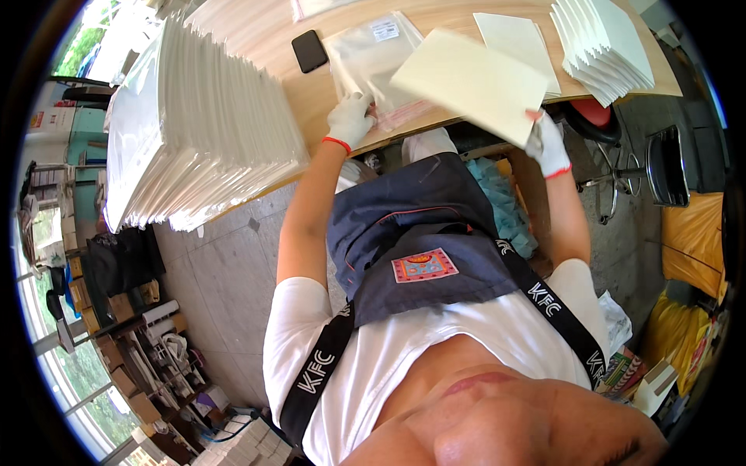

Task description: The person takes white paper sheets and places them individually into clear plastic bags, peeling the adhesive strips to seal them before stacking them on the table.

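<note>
My right hand (pixel 549 144), in a white glove with bare fingertips, grips the near right corner of a cream-coloured flat board (pixel 472 84). The board is tilted above the table and covers part of a pile of clear plastic bags (pixel 362 64) with a white label on top. At the near left edge of that pile, my gloved left hand (pixel 352 120) has its fingers curled in, pinching the top bag. More cream boards (pixel 519 43) lie flat behind the held one. A fanned stack of pale boards (pixel 604 48) stands at the far right.
A tall stack of bagged white boards (pixel 206 128) fills the table's left side. A black phone (pixel 309 51) lies beside the bags on the wooden table (pixel 307 97). Beyond the table's right end are a red stool (pixel 592 114) and a black chair (pixel 668 165). Bluish plastic (pixel 501 203) sits below the table edge.
</note>
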`<action>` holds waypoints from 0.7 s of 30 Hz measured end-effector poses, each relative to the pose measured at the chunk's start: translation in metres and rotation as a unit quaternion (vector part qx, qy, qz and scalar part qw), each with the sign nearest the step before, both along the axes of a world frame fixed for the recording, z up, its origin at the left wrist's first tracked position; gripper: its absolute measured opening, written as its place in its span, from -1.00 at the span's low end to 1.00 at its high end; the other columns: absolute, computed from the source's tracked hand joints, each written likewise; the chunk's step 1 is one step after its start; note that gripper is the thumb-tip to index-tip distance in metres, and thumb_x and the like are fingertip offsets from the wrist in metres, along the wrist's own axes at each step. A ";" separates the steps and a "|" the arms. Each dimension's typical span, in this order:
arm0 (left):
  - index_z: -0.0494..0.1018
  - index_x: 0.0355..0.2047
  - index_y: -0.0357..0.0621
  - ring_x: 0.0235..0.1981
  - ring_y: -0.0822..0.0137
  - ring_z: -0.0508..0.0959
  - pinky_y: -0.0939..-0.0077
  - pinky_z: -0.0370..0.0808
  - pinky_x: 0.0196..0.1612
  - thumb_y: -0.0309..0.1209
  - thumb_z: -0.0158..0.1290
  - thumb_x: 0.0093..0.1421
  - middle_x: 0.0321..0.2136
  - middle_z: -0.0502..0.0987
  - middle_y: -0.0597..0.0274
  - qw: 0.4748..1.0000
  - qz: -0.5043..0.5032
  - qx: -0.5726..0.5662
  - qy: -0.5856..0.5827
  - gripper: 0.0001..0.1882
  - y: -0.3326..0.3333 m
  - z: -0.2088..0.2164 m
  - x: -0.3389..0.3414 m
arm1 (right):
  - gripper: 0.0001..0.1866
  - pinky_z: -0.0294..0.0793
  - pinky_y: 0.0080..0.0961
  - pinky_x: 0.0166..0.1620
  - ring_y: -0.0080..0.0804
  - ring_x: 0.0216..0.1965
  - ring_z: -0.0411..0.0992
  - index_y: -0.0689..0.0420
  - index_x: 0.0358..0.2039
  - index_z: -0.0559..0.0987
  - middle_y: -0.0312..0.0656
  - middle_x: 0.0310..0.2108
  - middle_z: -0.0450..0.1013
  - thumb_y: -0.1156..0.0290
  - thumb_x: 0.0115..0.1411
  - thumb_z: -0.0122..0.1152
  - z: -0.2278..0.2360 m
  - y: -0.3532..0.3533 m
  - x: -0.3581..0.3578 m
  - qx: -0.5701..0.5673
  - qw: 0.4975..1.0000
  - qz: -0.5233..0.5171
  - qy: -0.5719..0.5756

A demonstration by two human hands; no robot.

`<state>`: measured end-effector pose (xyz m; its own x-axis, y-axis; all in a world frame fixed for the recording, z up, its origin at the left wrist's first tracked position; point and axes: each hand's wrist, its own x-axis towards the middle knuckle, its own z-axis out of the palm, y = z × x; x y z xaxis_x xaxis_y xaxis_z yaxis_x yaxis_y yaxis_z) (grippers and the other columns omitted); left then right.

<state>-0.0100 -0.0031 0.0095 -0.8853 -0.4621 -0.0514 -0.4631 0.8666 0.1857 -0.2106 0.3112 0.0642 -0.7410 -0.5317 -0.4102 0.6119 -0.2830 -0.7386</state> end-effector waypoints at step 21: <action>0.43 -0.30 0.12 -0.35 0.21 0.53 0.33 0.45 -0.30 -0.51 -0.12 0.03 -0.40 0.50 0.27 0.981 0.042 0.136 0.130 -0.75 0.006 0.019 -0.003 | -0.76 0.14 -0.75 -0.77 -0.64 -0.78 0.23 0.10 -0.15 0.36 -0.29 -0.45 0.42 0.34 0.18 0.03 -0.080 0.016 0.111 -0.080 0.986 0.085 -0.120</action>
